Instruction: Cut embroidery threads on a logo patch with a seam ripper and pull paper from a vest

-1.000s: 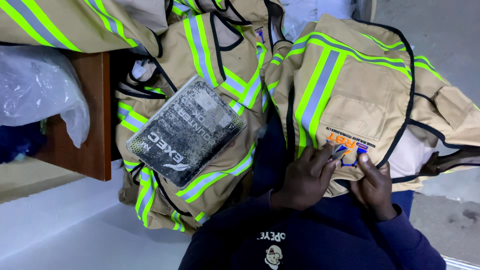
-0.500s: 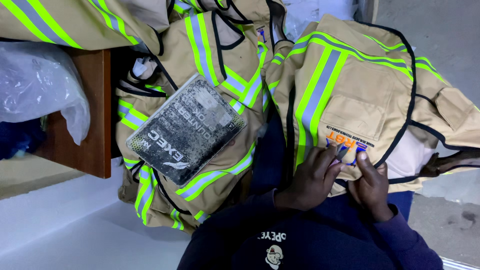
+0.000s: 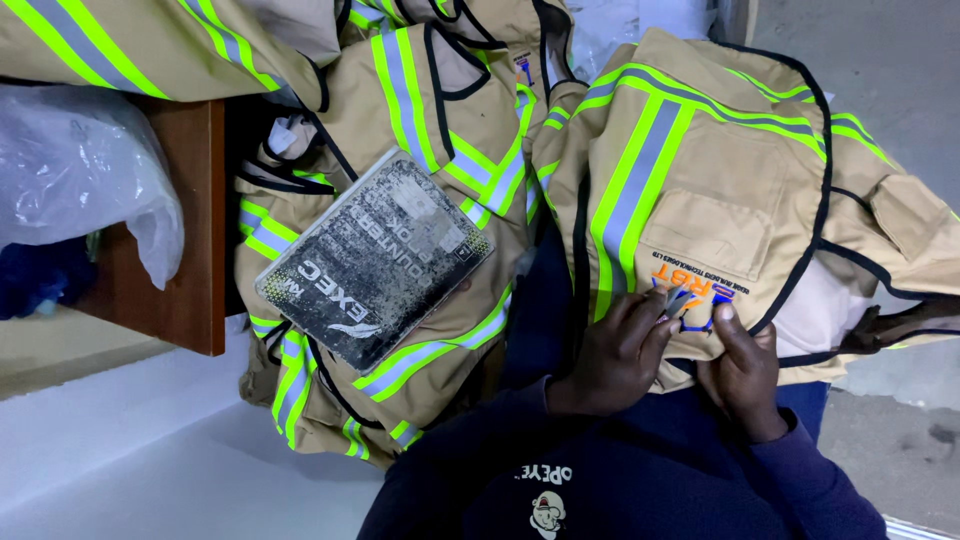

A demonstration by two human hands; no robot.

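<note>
A tan work jacket (image 3: 720, 180) with yellow-green and grey reflective stripes lies across my lap, its chest pocket and orange-and-blue embroidered logo (image 3: 700, 285) facing up. My left hand (image 3: 610, 355) rests on the jacket's lower edge, fingers curled around a small thin grey tool (image 3: 673, 300) whose tip touches the logo. My right hand (image 3: 745, 375) grips the hem just right of the logo, thumb pressing on the fabric. My navy sleeves hide both wrists.
More tan reflective jackets (image 3: 430, 110) are heaped to the left, with a worn black notebook (image 3: 375, 260) lying on top. A brown wooden table (image 3: 185, 220) holds a clear plastic bag (image 3: 80, 190). Grey concrete floor (image 3: 890, 70) shows at the right.
Both hands have shifted slightly along the hem at the logo, and the left fingers have closed in on it. The jackets and notebook have not moved.
</note>
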